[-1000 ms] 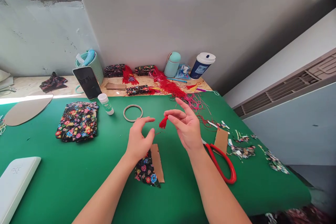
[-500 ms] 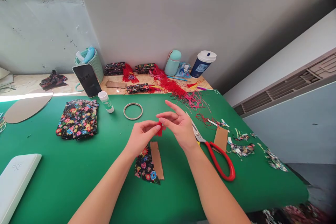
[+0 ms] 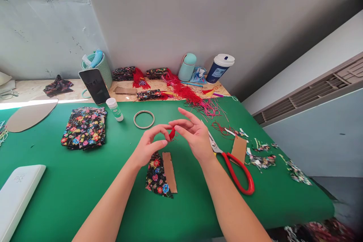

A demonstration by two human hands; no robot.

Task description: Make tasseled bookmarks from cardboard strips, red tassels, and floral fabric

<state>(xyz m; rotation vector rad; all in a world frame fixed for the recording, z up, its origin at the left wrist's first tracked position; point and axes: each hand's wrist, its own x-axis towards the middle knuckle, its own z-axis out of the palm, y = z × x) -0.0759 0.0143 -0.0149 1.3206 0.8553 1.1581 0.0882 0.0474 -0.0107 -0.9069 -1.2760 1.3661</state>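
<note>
Tabletop green, wall grey — right hand pinching red tassel, left hand spread just beside it.

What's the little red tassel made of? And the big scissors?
The red tassel is probably thread, looking wispy at its edge; its finish is unclear. The scissors have shiny grey blades, likely metal, and smooth, glossy red handles, perhaps plastic.

red tassel partly hidden by fingers, white device cut off at left, glue stick lettering unreadable
</note>
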